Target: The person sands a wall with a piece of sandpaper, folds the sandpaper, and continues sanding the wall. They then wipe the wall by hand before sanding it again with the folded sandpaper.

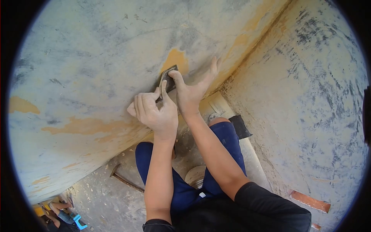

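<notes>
A dark, bent sheet that looks like sandpaper is up against the patchy wall, just below a bare orange patch. My left hand, coated in pale dust, pinches the lower left edge of the sheet between thumb and fingers, its other fingers curled. On the sheet's upper right side rests the thumb of my right hand. That hand's other fingers are stretched out and spread away from the sheet, near the wall. The sheet's underside is hidden.
A second wall meets the first at the right, with exposed brick low down. A black sheet lies beside my knee. A long-handled tool is on the floor. Another person is at lower left.
</notes>
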### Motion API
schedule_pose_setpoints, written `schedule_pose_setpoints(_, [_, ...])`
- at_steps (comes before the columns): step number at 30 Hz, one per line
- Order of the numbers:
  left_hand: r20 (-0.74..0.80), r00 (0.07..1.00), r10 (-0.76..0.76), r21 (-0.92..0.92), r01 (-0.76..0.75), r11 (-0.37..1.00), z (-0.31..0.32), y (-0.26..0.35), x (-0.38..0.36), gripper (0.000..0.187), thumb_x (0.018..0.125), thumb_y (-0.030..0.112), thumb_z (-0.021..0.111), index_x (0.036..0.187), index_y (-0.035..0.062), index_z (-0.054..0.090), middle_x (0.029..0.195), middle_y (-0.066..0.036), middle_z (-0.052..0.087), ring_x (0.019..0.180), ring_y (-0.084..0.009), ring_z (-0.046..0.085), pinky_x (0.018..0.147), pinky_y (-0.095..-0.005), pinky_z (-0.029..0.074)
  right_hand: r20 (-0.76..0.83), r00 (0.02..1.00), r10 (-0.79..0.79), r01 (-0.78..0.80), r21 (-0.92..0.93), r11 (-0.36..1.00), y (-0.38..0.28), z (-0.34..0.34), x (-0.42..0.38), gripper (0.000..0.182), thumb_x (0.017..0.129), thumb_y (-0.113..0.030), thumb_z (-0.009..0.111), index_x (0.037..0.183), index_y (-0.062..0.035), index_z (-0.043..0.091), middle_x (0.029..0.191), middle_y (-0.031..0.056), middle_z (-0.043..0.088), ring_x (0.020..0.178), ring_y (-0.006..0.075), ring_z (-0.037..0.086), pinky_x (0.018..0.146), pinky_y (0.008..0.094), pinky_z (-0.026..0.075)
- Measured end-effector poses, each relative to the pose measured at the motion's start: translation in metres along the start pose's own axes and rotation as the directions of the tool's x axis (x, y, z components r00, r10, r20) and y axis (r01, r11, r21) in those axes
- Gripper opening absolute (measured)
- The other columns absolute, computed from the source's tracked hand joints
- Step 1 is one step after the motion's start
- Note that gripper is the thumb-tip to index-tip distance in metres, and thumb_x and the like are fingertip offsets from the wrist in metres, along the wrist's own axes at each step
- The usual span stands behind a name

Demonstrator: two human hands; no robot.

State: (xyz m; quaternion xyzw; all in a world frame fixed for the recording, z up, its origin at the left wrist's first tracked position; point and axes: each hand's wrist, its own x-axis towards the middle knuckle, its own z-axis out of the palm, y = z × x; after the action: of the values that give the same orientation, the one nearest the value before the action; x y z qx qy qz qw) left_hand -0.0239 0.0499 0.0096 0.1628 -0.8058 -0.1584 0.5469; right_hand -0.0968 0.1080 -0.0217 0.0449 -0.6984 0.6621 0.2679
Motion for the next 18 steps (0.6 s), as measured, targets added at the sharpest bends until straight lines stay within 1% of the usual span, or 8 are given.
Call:
schedule_pose_setpoints(2, [-0.062,0.997,0.046,0.026,-0.044,0.999,0.0,-0.001,0.013,0.029,0.083,0.013,0.092,0.077,0.008,0.064,0.075,-0.003,0.062,0.077,-0.0224,0.053,0.079,-0.0383,0.039,-0.076,0.991,-0.109,0.114,0.067,0.991,0.007,0.013,0.0,0.125,0.071,-0.031,0.098,0.163,0.0066,0.023,0.17,0.034,0.015,0.159,0.0457,0.015,0.129,0.0546,0.017])
schedule_pose_setpoints(7, [-0.215,0.973,0.085,0.001,-0.087,0.996,-0.003,0.004,0.027,0.034,0.083,0.014,0.092,0.076,0.0078,0.06,0.073,-0.002,0.062,0.078,-0.0206,0.053,0.079,-0.0379,0.039,-0.086,0.949,-0.303,0.306,0.029,0.952,-0.041,0.017,0.024,0.126,0.07,-0.034,0.099,0.162,0.0072,0.024,0.169,0.0368,0.015,0.159,0.0464,0.015,0.128,0.0548,0.017])
schedule_pose_setpoints(8, [-0.251,0.968,0.0,-0.072,-0.019,0.997,-0.003,0.001,0.033,0.035,0.084,0.014,0.092,0.075,0.0076,0.059,0.073,-0.002,0.062,0.077,-0.0207,0.052,0.079,-0.038,0.039,-0.092,0.923,-0.374,0.379,0.039,0.925,-0.049,0.015,0.03,0.126,0.07,-0.035,0.099,0.161,0.0074,0.024,0.168,0.0379,0.015,0.159,0.0468,0.015,0.128,0.0549,0.017])
schedule_pose_setpoints(10, [-0.269,0.958,-0.095,-0.15,0.055,0.987,-0.005,0.001,0.03,0.036,0.084,0.014,0.092,0.075,0.0075,0.057,0.073,-0.002,0.062,0.077,-0.0207,0.051,0.08,-0.0381,0.039,-0.04,0.926,-0.375,0.375,-0.011,0.927,-0.044,0.009,0.026,0.124,0.072,-0.029,0.097,0.163,0.0063,0.02,0.169,0.0348,0.012,0.16,0.0442,0.012,0.129,0.0526,0.015])
schedule_pose_setpoints(12, [-0.195,0.981,0.005,0.007,-0.004,1.0,-0.003,-0.002,0.022,0.036,0.085,0.014,0.091,0.075,0.0083,0.056,0.073,-0.002,0.063,0.077,-0.0213,0.051,0.08,-0.0377,0.039,0.011,0.921,-0.388,0.389,-0.039,0.921,-0.029,0.008,0.021,0.122,0.075,-0.023,0.095,0.164,0.0052,0.016,0.17,0.0317,0.009,0.161,0.0417,0.01,0.13,0.0504,0.013])
schedule_pose_setpoints(13, [-0.203,0.979,0.006,0.01,-0.004,1.0,-0.003,-0.005,0.015,0.036,0.085,0.014,0.091,0.075,0.0083,0.056,0.073,-0.002,0.063,0.077,-0.0213,0.051,0.08,-0.0377,0.039,0.007,0.957,-0.291,0.291,-0.024,0.956,-0.01,0.006,0.011,0.121,0.075,-0.023,0.095,0.164,0.0055,0.017,0.17,0.0315,0.01,0.161,0.0417,0.01,0.13,0.0505,0.013])
schedule_pose_setpoints(15, [-0.03,0.999,0.043,0.002,-0.043,0.999,-0.004,-0.008,0.0,0.038,0.082,0.013,0.092,0.074,0.0115,0.055,0.072,0.002,0.066,0.065,-0.019,0.052,0.078,-0.0362,0.033,0.0,0.994,-0.109,0.109,-0.01,0.994,-0.001,0.0,-0.006,0.118,0.077,-0.022,0.094,0.163,0.0062,0.019,0.171,0.0307,0.012,0.161,0.0419,0.011,0.13,0.0509,0.012])
schedule_pose_setpoints(18, [-0.057,0.994,0.092,0.023,-0.091,0.996,-0.004,-0.01,0.006,0.037,0.082,0.013,0.092,0.076,0.0121,0.056,0.072,0.003,0.065,0.065,-0.0187,0.052,0.077,-0.0362,0.033,-0.047,0.994,-0.099,0.099,-0.001,0.995,-0.005,0.007,-0.008,0.12,0.073,-0.025,0.098,0.162,0.0053,0.024,0.17,0.0346,0.013,0.16,0.0452,0.014,0.129,0.0545,0.018])
